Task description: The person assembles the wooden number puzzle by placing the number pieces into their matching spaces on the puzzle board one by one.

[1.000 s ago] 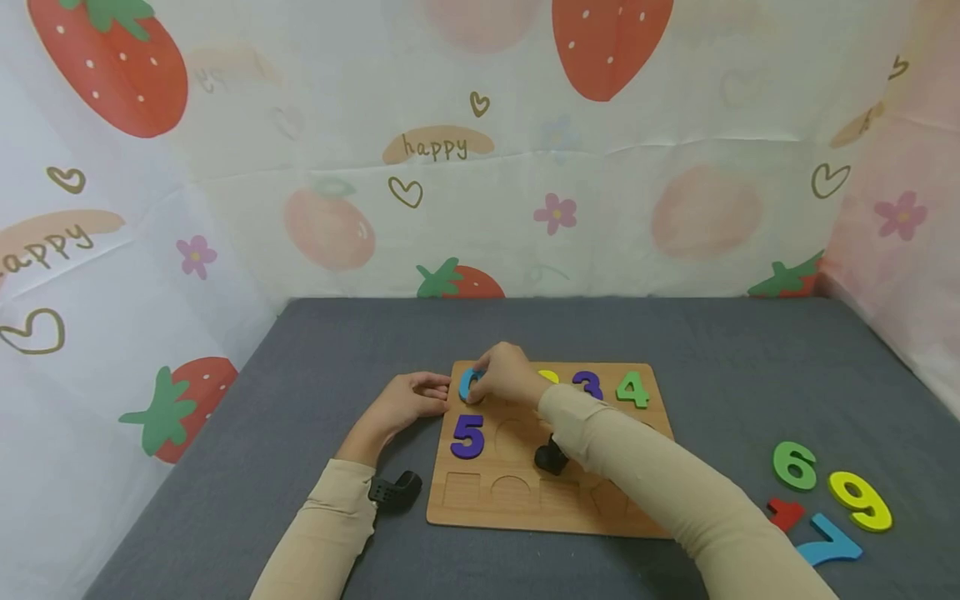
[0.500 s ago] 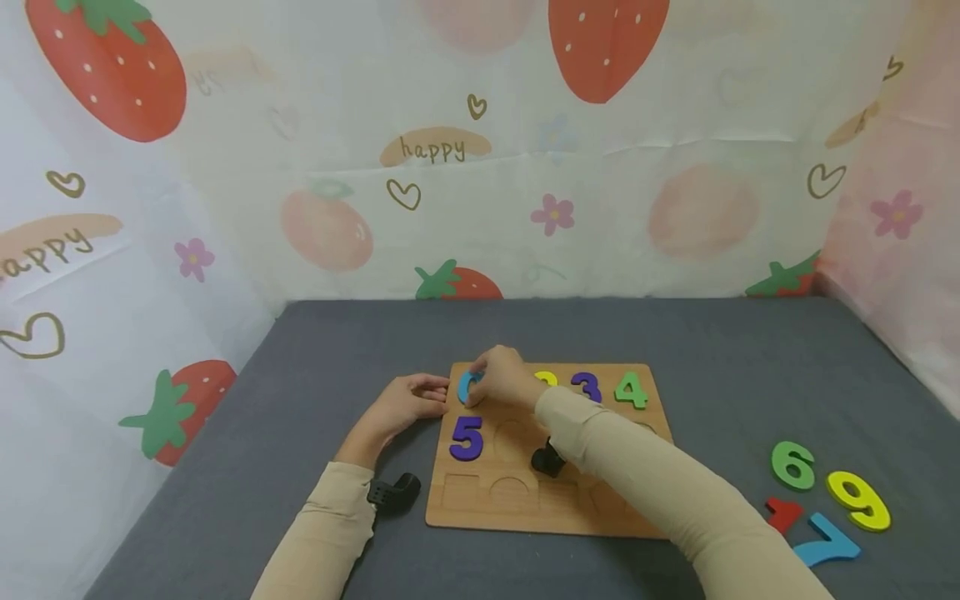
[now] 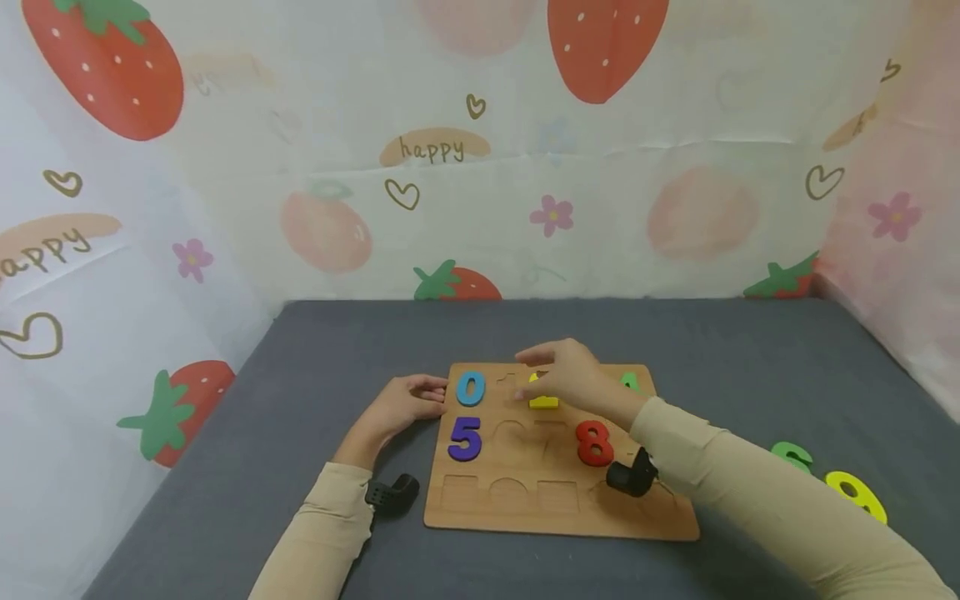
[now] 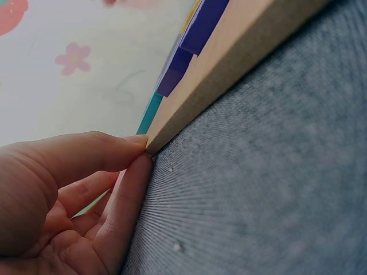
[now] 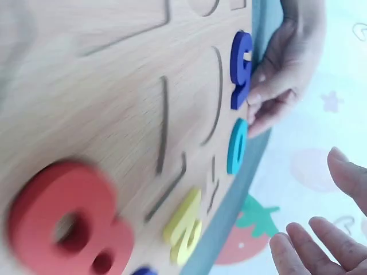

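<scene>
A wooden number board [image 3: 510, 518] lies on the grey cloth. Thumb and index finger of my left hand [image 3: 403, 408] pinch its left edge; the left wrist view shows this edge [image 4: 223, 83] close up. Set on the board are a blue 0 [image 3: 461, 389], a purple 5 [image 3: 467, 423], a yellow 2 [image 3: 543, 403], a red 8 [image 3: 595, 441] and a green 4 [image 3: 630, 381]. My right hand [image 3: 576, 379] hovers over the top row with fingers spread and nothing in them, partly covering the 2 and 4. It hides the 3, which peeks out purple [image 5: 144, 271] in the right wrist view.
Off the board to the right lie a green 6 [image 3: 789, 451] and a yellow 9 [image 3: 845, 477], both partly behind the right sleeve [image 3: 757, 492]. Shallow recesses [image 3: 558, 497] mark the board's front row. A printed curtain [image 3: 480, 233] stands behind the table.
My right hand has let go of the blue 0 and moved right, above the 2. The red 8 has come into view; the red 1 and blue 7 are now behind the sleeve.
</scene>
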The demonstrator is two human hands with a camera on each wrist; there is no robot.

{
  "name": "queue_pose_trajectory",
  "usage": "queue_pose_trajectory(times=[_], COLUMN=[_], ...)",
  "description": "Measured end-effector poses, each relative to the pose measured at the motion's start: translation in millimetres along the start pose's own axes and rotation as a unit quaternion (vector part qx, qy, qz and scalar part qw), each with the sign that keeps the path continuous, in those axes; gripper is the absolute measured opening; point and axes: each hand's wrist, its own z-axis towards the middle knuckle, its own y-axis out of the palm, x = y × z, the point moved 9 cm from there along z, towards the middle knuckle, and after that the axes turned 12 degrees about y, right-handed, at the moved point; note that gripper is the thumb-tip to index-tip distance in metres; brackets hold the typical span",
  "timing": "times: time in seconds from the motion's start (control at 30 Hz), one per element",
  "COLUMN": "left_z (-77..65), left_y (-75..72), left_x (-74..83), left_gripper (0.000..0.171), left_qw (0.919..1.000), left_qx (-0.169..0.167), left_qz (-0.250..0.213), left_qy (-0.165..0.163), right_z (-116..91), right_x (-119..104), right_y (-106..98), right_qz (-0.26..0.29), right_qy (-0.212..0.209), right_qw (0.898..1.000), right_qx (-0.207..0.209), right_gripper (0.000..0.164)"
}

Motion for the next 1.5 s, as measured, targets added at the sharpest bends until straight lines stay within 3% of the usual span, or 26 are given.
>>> queue_pose_trajectory(times=[0.33,0.67,0.83,1.13,1.5], left_z=[-0.3,0.8,0.6,-1.4,1.8], left_y=[4.4,3.2,2.8,0.2,2.7], left_x=[-2.0,-2.5,-2.6,-1.1,-0.3], left_gripper=[0.049,0.049,0.049,0.05,0.05], left_qw=[1.0,1.0,1.0,0.9999,0.9999], left_qx=[-0.004,0.003,0.003,0.0,-0.002], left_qz=[0.003,-0.001,0.001,0.015,0.014], left_qy=[0.003,-0.004,-0.004,-0.003,0.003], right_z=[-48.5,-85.8,-103.6,-138.0,-161.9], right_x=[48.6,100.8,125.9,175.6,208.4], right_y=[-55.9,-101.1,-109.6,-111.0,-113.3], right_qz=[0.008,-0.03,-0.028,-0.002,-0.018], right_qy=[0.015,0.062,0.094,0.156,0.179], right_qw=[1.0,0.995,0.993,0.986,0.98], right_qx=[0.022,0.066,0.061,0.058,0.088], right_gripper=[0.063,0.081,0.088,0.083,0.081])
